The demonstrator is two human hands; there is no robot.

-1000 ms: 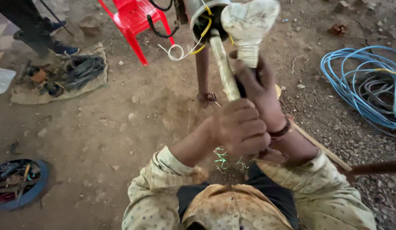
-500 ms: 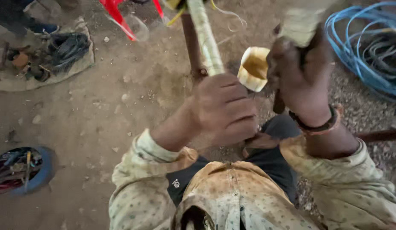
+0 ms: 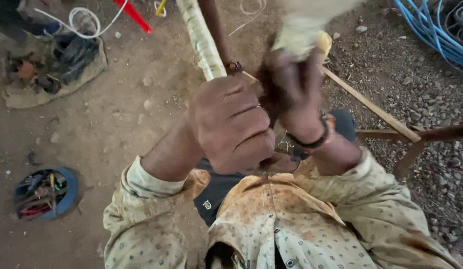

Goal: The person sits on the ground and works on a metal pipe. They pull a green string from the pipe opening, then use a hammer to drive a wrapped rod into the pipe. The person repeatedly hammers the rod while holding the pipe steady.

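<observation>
The dirt ground (image 3: 117,124) fills most of the view, with gravel toward 3 o'clock, and the person sits over it in a stained, patterned shirt (image 3: 291,224) at 6 o'clock. At 1 o'clock lies a coil of blue cable (image 3: 431,35), at 10 o'clock a sack with dark scrap (image 3: 57,65), and at 8 o'clock a blue round tray of tools (image 3: 44,194). A thin wooden bar (image 3: 371,107) runs from the centre toward 3 o'clock. The left hand (image 3: 231,124) is closed in a firm fist around a pale wrapped rod (image 3: 201,40), which rises from the fist toward 12 o'clock. The right hand (image 3: 296,94) is closed too, gripping a blurred pale object (image 3: 304,30) just beside the rod — what it is I cannot tell. The step in hand seems to be work on the rod with this object, perhaps winding or rubbing — only a judgement. The next move calls for a steady left grip while the right hand goes along the rod.
</observation>
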